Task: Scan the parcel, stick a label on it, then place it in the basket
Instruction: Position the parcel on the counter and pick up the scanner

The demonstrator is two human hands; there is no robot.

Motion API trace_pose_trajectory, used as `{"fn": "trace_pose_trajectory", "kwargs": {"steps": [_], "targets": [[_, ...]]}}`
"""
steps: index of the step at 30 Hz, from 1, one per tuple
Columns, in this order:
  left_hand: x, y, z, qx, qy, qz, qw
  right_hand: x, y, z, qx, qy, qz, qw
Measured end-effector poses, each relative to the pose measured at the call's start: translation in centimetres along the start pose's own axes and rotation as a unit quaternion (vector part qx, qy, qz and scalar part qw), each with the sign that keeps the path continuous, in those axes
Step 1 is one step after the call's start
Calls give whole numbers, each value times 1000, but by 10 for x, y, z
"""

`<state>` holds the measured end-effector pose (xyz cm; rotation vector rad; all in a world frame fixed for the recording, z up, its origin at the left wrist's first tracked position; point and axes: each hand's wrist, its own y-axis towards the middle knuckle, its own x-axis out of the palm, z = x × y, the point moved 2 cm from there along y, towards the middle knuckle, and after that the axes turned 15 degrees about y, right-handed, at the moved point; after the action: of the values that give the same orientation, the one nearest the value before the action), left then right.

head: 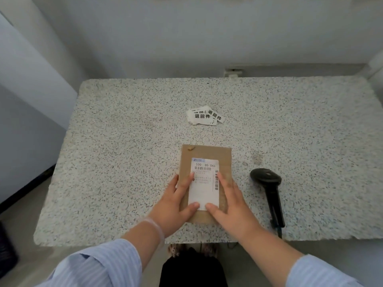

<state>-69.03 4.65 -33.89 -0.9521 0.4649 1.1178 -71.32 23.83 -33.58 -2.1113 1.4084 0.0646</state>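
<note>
Nearest the camera, two forearms in rolled-up, blue-striped sleeves are seen reaching over the near edge of a speckled stone table. A pale band is worn at the left wrist. Beneath the table edge, dark clothing and part of a patterned shoe are glimpsed, though little can be made out there.

The left hand is laid flat and open on the near left part of the parcel, its fingers spread and its thumb resting by the lower edge of the shipping label; nothing is gripped. The right hand is laid likewise on the near right part, palm down, fingers extended, thumb tip close to the left thumb; nothing is clasped in it either. The parcel, a flat brown cardboard piece, is pressed flat against the table near its front edge, with the white shipping label, printed with barcodes, facing up.

Just to the right of the parcel, apart from it, a black handheld scanner is laid on the table, its head pointing away and its handle towards the near edge.

Farther back, near the middle of the table, a small loose pile of white stickers printed with black characters is seen. Beyond the table, a pale wall is visible.
</note>
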Motion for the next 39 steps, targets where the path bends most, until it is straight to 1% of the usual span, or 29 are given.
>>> {"fn": "trace_pose_trajectory", "kwargs": {"steps": [3,6,13,19,22,25,26,29,30,31,33,35,37,39], "targets": [[-7,4,4,7,-26,20,999,-5,5,-10,-13,18,16,1000],[-22,9,11,19,-37,48,998,-14,8,-27,-44,20,31,998],[-66,21,37,70,-48,119,989,-40,14,-74,-111,9,66,992],[-90,26,49,78,-47,137,986,-52,14,-93,-129,2,87,988],[-91,28,49,76,-53,138,986,-57,12,-93,-130,23,83,988],[-85,30,47,63,-60,127,988,-69,7,-79,-103,63,97,988],[-83,30,46,57,-63,124,989,-75,4,-70,-89,58,123,987],[-75,31,42,42,-66,124,989,-99,-1,-30,-29,-19,252,967],[-73,31,40,37,-63,124,990,-106,-2,-15,4,-35,276,960],[-71,31,40,32,-60,124,990,-110,-3,0,42,-41,282,957],[-68,31,38,19,-65,121,990,-113,-3,25,108,-24,257,960],[-64,32,36,7,-64,121,991,-112,-2,40,149,8,216,965],[-59,33,33,1,-58,124,991,-110,2,47,162,33,184,969],[-54,33,29,-4,-62,123,990,-108,7,49,160,50,170,971]]}}
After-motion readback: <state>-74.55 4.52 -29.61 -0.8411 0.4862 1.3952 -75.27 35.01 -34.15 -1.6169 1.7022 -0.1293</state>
